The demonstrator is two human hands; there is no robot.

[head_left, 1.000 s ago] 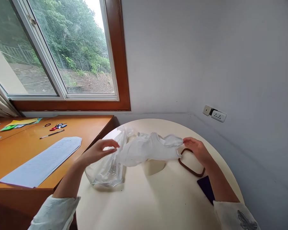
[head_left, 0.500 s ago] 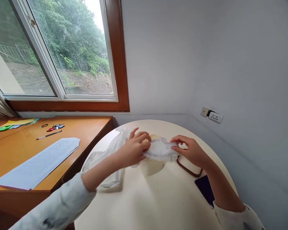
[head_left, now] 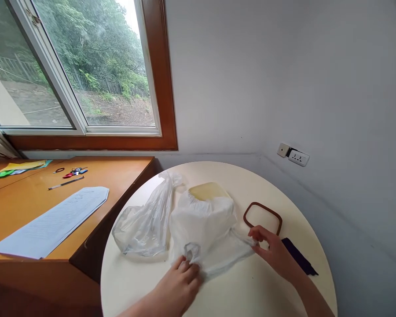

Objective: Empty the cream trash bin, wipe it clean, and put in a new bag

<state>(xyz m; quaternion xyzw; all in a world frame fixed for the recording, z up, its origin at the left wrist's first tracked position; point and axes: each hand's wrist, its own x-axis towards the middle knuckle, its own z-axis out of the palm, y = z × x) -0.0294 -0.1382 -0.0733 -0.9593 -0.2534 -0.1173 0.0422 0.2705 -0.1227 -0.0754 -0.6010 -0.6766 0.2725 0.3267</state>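
A thin white plastic bag (head_left: 206, 224) is drawn over a cream container (head_left: 208, 191) on the round table. Only the far part of the container's opening shows; the bag hides the rest. Fingers curled, my left hand (head_left: 181, 281) grips the bag's near edge, beside a crumpled loop in the plastic. My right hand (head_left: 270, 251) pinches the bag's right corner between thumb and fingers, so the near side is stretched out flat. Just beyond that hand lies a brown rounded-rectangular ring (head_left: 263, 205). A dark blue flat piece (head_left: 298, 256), perhaps cloth, is partly behind my right forearm.
Another clear-white plastic bag (head_left: 148, 224) lies crumpled at the left of the round table (head_left: 227, 290). On the wooden desk (head_left: 125, 169) to the left are papers (head_left: 53, 222), a pen (head_left: 66, 183) and keys (head_left: 75, 172). Walls stand behind and at the right.
Both hands have come down toward me, pulling the bag from above the container over its near side. The container's opening, brown ring and dark blue piece show more fully.
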